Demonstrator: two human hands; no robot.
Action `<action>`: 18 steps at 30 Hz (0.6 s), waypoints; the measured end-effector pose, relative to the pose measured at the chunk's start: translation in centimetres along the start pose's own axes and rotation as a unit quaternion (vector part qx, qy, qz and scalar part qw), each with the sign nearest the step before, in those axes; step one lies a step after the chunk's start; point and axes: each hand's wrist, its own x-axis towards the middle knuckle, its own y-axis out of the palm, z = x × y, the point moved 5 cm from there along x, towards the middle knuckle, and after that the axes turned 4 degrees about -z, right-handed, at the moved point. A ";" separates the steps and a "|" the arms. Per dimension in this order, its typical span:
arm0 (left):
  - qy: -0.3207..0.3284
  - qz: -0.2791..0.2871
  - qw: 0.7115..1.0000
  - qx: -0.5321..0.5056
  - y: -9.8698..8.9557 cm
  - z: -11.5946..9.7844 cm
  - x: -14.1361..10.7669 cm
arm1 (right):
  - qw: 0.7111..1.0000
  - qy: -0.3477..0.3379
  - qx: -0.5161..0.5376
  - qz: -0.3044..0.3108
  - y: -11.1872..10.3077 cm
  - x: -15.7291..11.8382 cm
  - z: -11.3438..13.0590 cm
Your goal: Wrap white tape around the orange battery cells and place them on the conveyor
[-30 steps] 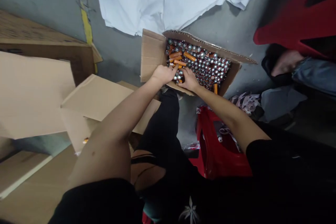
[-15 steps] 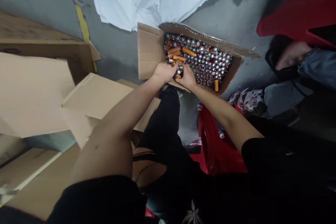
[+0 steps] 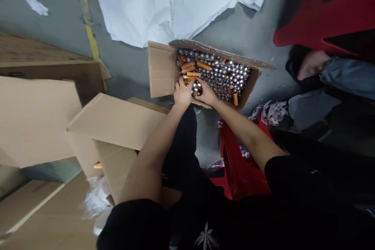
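Observation:
An open cardboard box (image 3: 163, 71) on the floor holds many orange batteries (image 3: 225, 72), mostly standing upright with silver ends up. Several batteries lie on their sides on top, one orange battery (image 3: 204, 65) among them. At the box's near left corner, my left hand (image 3: 183, 93) curls its fingers around the left side of a small cluster of upright batteries (image 3: 195, 88). My right hand (image 3: 206, 93) closes on the same cluster from the right, thumb and fingers bent. The undersides of the fingers are partly hidden.
White cloth (image 3: 134, 8) lies beyond the box. Large open cartons (image 3: 35, 121) stand at the left, a red plastic stool (image 3: 238, 164) at the near right. Another person's foot (image 3: 312, 64) and a red chair (image 3: 336, 19) are at the right. A white glove (image 3: 37, 5) lies far left.
My left hand has drawn back from reaching across the cluster and now cups its left side. My right hand stays beside it. The view has shifted, so the box appears lower and further left.

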 end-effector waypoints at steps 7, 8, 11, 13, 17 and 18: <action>0.026 0.007 0.999 -0.034 0.0 0.2 1.3 | 0.996 0.056 -0.073 -0.008 -0.2 0.5 0.7; 0.033 0.013 0.999 -0.037 -0.2 0.3 1.4 | 0.996 0.049 -0.077 0.002 -0.3 0.8 1.0; 0.033 0.004 0.999 -0.038 -0.5 0.7 1.4 | 0.994 0.030 -0.104 0.033 -0.6 1.3 1.7; 0.019 -0.002 0.999 -0.040 -0.4 0.8 1.4 | 0.989 0.037 -0.131 0.050 -0.7 1.6 1.8; -0.013 0.005 0.999 -0.052 -0.1 0.9 2.1 | 0.982 0.064 -0.163 0.075 -0.5 2.4 1.7; -0.015 0.008 0.998 -0.058 -0.1 0.9 2.3 | 0.981 0.062 -0.166 0.075 -0.5 2.5 1.8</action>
